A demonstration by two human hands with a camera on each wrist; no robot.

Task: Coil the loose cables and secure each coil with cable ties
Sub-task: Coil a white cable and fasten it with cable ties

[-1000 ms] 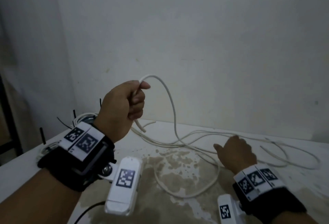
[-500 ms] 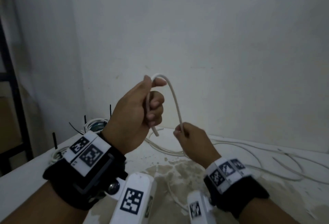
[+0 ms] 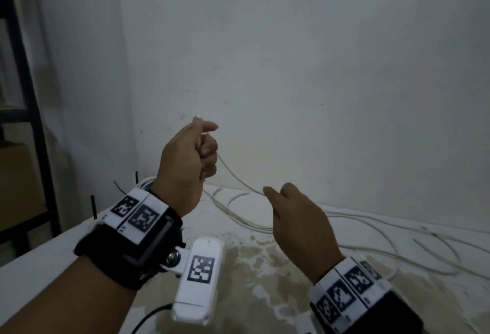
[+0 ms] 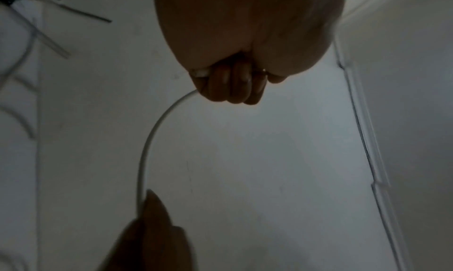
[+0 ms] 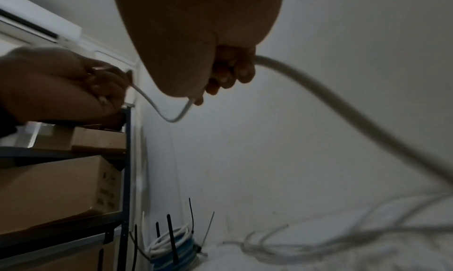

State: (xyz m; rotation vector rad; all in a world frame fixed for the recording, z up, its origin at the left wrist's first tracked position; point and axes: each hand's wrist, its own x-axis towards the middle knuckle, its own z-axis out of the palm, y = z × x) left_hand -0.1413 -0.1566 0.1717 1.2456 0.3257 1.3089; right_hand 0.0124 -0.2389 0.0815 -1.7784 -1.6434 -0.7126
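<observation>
A long white cable [image 3: 240, 178] runs from my raised left hand [image 3: 195, 153] down to my right hand [image 3: 294, 214] and on across the white table [image 3: 39, 262] in loose loops. My left hand grips the cable's end in a fist [image 4: 230, 85], well above the table. Lower and to the right, my right hand holds the cable with curled fingers [image 5: 228, 75]; the cable [image 5: 343, 108] trails from it to the table. A short sagging length of cable [image 5: 169, 118] spans the two hands.
Finished white and blue coils with black cable ties [image 5: 171, 242] sticking up lie at the table's back left corner. A dark metal shelf with cardboard boxes [image 5: 61, 190] stands left of the table. A white wall rises close behind. The tabletop [image 3: 265, 267] is stained in the middle.
My right hand rose from the table, took hold of the cable below my left hand, then moved right and down along it. My left hand lifted and closed tighter on the cable's end.
</observation>
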